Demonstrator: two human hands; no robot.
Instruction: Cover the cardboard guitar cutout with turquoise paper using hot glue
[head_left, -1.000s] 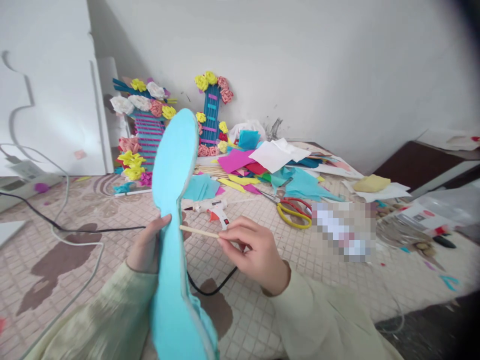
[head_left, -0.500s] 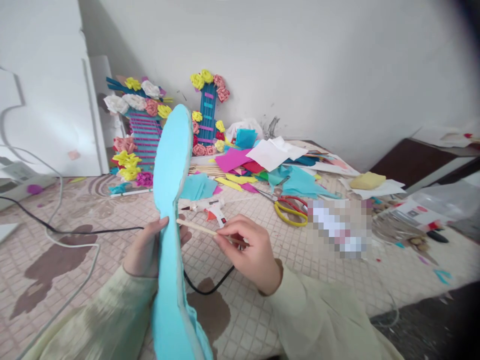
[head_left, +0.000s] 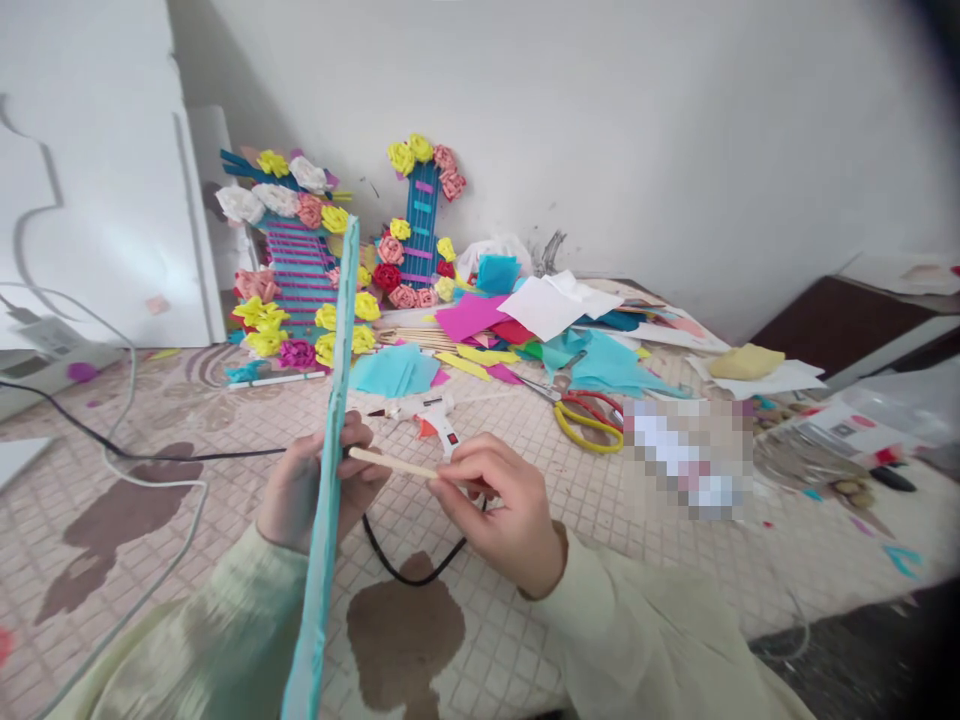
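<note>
A long light-blue paper-covered board point(head_left: 330, 470) stands edge-on toward me, tilted slightly, its lower end running out of view. My left hand point(head_left: 300, 490) grips it around the middle, with fingers on both sides. Between the thumb and fingers of my right hand point(head_left: 499, 500) is a flat wooden stick point(head_left: 394, 463). The stick points left, its tip close to the left fingers; whether it touches them I cannot tell. Behind the hands lies a white glue gun point(head_left: 435, 415) with an orange trigger.
Red-and-yellow-handled scissors point(head_left: 589, 425) lie to the right. Coloured paper sheets point(head_left: 540, 310) are piled at the back, near two flower-decorated panels point(head_left: 300, 265) against the wall. A black cable point(head_left: 412, 583) loops below the hands. A plastic bottle point(head_left: 810, 445) lies far right.
The blue board has turned from showing its broad face to showing its narrow edge. The stick's tip, earlier at the board's edge, now sits to the right of it by the left fingers.
</note>
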